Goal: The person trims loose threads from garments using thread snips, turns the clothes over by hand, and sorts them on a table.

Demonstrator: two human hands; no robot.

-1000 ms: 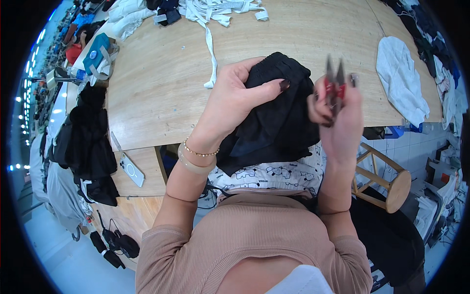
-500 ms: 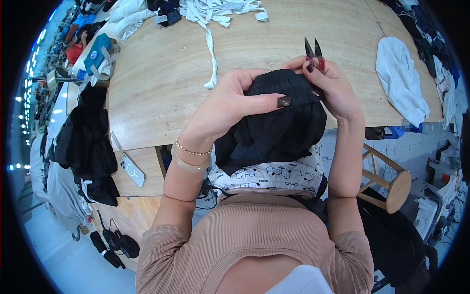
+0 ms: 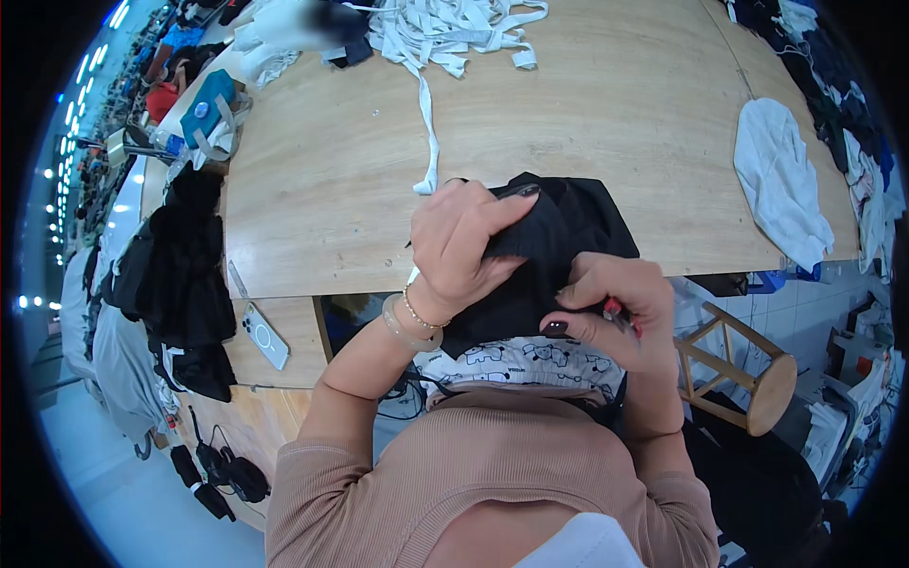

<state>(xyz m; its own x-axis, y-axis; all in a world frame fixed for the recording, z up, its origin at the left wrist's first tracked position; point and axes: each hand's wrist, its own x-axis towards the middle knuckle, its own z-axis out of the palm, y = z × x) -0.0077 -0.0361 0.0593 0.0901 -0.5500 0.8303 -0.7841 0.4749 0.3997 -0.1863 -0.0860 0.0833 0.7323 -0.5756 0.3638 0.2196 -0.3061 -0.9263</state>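
Black garment (image 3: 559,237) is held bunched at the near edge of the wooden table (image 3: 587,104), partly hanging over the edge toward the person's lap. Left hand (image 3: 459,246) is closed on the upper fold of the fabric, thumb on top, fingers wrapped underneath; fabric is pinched tight. Right hand (image 3: 615,308) is curled shut around a small red-handled thread snip (image 3: 617,309), only a bit of red showing between the fingers; blades are hidden behind the hand and cloth, so open or closed blades cannot be told. Right hand is pressed against the lower edge of the same garment. Progress judged: trimming of this piece looks mid-way, since the garment is gripped and worked on, not laid flat or set aside; no cut threads can be made out, too small to see. A white garment (image 3: 781,180) is lying flat at the right end of the table, well apart, and a heap of white fabric strips (image 3: 454,38) is at the far side, one strip trailing down toward the left hand. A phone (image 3: 260,336) is resting on a lower shelf to the left. A wooden stool (image 3: 748,379) is standing to the right, below table level. Whether those other pieces are finished or pending cannot be told.
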